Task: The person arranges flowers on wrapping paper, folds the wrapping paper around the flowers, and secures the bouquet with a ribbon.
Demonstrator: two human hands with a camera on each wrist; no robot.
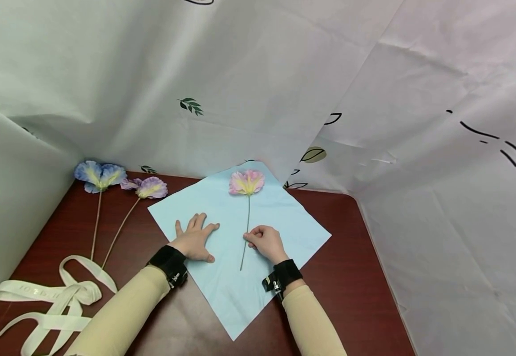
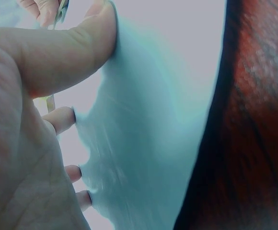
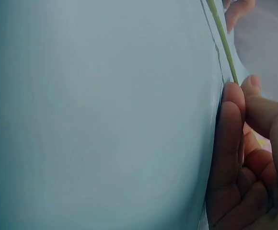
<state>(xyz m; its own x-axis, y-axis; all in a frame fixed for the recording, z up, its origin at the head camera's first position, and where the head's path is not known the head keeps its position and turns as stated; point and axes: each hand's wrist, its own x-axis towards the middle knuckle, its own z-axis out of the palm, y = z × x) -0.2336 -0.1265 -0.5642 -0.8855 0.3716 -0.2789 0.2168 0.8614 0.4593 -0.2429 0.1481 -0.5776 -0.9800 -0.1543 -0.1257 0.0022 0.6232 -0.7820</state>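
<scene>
A light blue square sheet (image 1: 222, 291) lies cornerwise on the dark red table. On it is a pink and yellow artificial flower (image 1: 246, 182), its bloom toward the back and its thin stem (image 3: 223, 40) running forward. My right hand (image 1: 267, 242) pinches that stem between thumb and fingers, about halfway down. The left hand (image 1: 194, 239) rests with spread fingers on the left part of the sheet. In the left wrist view, the thumb (image 2: 67, 55) and fingertips touch the sheet's surface near its edge.
A blue flower (image 1: 100, 175) and a purple flower (image 1: 146, 188) lie at the back left, stems pointing forward. A loosely heaped white ribbon (image 1: 68, 296) with printed letters sits at the front left. Pale fabric walls (image 1: 240, 89) enclose the table at the back and sides.
</scene>
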